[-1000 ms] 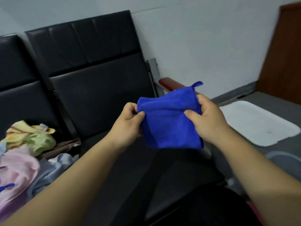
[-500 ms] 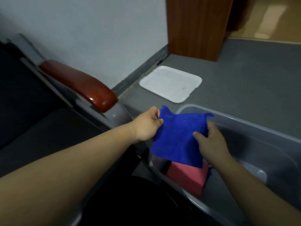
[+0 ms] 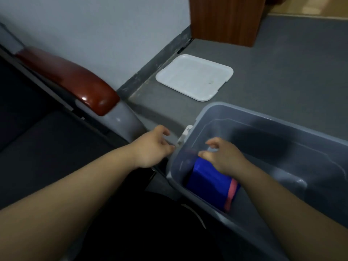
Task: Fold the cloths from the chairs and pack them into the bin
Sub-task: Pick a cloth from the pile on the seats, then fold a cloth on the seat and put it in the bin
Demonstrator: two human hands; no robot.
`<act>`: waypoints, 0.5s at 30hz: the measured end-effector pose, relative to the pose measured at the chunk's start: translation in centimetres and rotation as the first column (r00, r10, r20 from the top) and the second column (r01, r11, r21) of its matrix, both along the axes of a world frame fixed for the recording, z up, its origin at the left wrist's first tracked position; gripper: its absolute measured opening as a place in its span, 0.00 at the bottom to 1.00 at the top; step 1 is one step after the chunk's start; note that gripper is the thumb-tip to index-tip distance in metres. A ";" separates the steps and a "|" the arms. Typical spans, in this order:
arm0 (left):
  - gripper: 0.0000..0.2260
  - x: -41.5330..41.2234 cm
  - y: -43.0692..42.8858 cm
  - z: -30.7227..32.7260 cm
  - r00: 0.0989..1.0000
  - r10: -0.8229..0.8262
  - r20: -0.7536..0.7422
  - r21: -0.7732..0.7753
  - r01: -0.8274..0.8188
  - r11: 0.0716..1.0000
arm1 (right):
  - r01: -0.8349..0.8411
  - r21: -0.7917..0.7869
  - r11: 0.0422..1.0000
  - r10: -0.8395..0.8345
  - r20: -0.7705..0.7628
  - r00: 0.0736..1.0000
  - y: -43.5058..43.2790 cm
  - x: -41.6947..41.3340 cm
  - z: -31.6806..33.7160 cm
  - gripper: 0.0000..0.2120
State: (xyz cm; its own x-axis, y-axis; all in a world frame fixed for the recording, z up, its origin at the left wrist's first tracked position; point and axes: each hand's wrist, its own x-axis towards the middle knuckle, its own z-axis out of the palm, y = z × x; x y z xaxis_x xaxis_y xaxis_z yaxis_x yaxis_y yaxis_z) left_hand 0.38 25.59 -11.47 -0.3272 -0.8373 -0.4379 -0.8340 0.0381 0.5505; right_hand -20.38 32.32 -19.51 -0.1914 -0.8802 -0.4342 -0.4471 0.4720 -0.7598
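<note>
Cloth [image 3: 207,187] in bin [image 3: 267,118] under right hand [image 3: 224,157]

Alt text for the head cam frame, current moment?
A folded blue cloth lies on a pink cloth in a grey plastic bin; the person's right hand is over it, fingers loose and empty. The left hand hangs empty just outside the bin, by a chair's red-brown armrest. A white lid lies on the grey floor.

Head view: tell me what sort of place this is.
Probably an indoor waiting area or office: a black padded seat with a glossy red-brown armrest on a grey frame, grey floor, and a wooden door or cabinet by a plain wall.
</note>
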 end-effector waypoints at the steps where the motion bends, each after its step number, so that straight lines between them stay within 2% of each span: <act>1: 0.17 1.3 0.7 1.0 0.999 0.023 -0.042 -0.021 -0.024 0.999 | -0.015 -0.080 0.997 0.019 0.048 0.999 -0.6 1.1 1.1 0.20; 2: 0.16 2.8 1.5 2.1 0.995 0.055 -0.082 -0.053 -0.059 0.997 | -0.034 -0.163 0.986 0.051 0.104 0.993 -1.1 2.5 2.6 0.15; 4: 0.15 6.4 3.4 4.2 0.979 0.120 -0.162 -0.143 -0.144 0.979 | -0.099 -0.301 0.948 0.149 0.147 0.978 -1.9 5.5 5.4 0.11; 8: 0.16 14.4 7.8 8.2 0.939 0.282 -0.197 -0.284 -0.330 0.900 | -0.335 -0.458 0.824 0.402 0.055 0.914 -1.7 12.6 11.8 0.10; 12: 0.16 22.8 12.8 10.8 0.837 0.488 -0.249 -0.350 -0.547 0.760 | -0.600 -0.463 0.652 0.647 -0.073 0.759 -1.0 21.2 16.8 0.13; 15: 0.16 28.0 16.1 11.4 0.757 0.576 -0.308 -0.383 -0.653 0.653 | -0.733 -0.430 0.527 0.754 -0.162 0.636 -0.3 27.8 18.8 0.15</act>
State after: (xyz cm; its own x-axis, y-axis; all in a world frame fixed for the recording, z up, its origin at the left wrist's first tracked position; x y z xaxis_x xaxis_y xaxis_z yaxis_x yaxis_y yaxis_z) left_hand 28.42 41.70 -0.03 0.3078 -0.9506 0.0403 -0.6670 -0.1854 0.7217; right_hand 7.40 32.03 -0.70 0.6275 -0.7782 0.0242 -0.4488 -0.3869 -0.8055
